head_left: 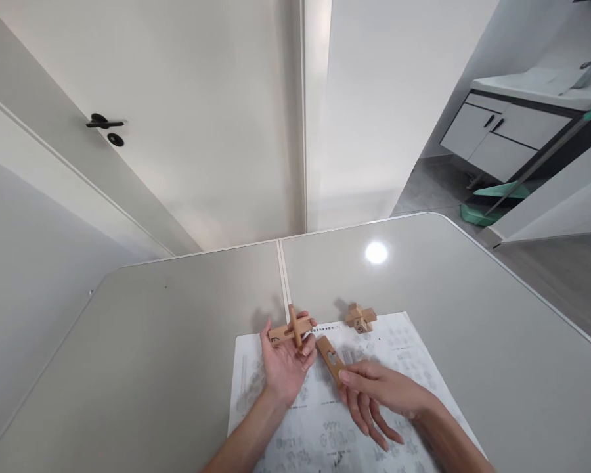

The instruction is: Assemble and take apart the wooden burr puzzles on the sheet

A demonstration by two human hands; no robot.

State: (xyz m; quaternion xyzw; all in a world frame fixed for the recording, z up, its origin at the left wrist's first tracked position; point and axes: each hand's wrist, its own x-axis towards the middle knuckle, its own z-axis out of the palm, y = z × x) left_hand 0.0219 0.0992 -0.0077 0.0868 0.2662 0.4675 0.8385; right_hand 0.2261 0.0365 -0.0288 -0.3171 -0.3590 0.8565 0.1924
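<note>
Two wooden puzzle pieces, crossed one through the other, rest in my left hand, its fingers curled around them and the palm turned up. One of these bars carries a dark mark near its end. Between thumb and index finger, my right hand pinches a single wooden puzzle piece with a notch cut in its middle. Its other fingers hang loosely spread. The two hands are apart, above a printed sheet with puzzle diagrams. Beyond the right hand, an assembled wooden cross puzzle sits by the sheet's far edge.
The grey table has a pale seam and a rounded far right corner. Past it stand a door with a black handle and a white wall panel. At the far right is a sink cabinet.
</note>
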